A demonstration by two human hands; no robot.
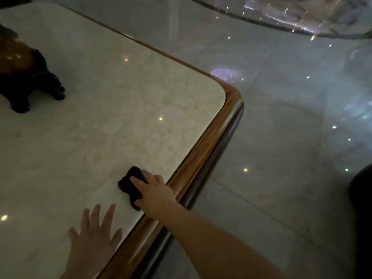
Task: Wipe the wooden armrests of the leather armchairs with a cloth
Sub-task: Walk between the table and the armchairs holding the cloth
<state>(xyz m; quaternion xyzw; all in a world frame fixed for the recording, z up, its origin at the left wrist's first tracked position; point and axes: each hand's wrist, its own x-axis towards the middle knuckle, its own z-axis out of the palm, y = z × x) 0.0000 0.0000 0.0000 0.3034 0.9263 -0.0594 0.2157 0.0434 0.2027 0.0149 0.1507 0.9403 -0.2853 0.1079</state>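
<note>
A small black cloth (128,185) lies crumpled on the pale marble top of a table (100,109), close to its wooden rim (203,156). My right hand (155,191) rests on the cloth, fingers pressing it against the marble, the forearm reaching in over the rim from the lower right. My left hand (94,236) lies flat on the marble nearer to me, fingers spread, holding nothing. No armchair or armrest is clearly in view.
A dark glossy animal figurine (28,75) stands on the table at the far left. The shiny tiled floor (281,137) with light reflections lies to the right. A dark rounded object (362,198) shows at the right edge, and a curved glass edge (281,19) at the top.
</note>
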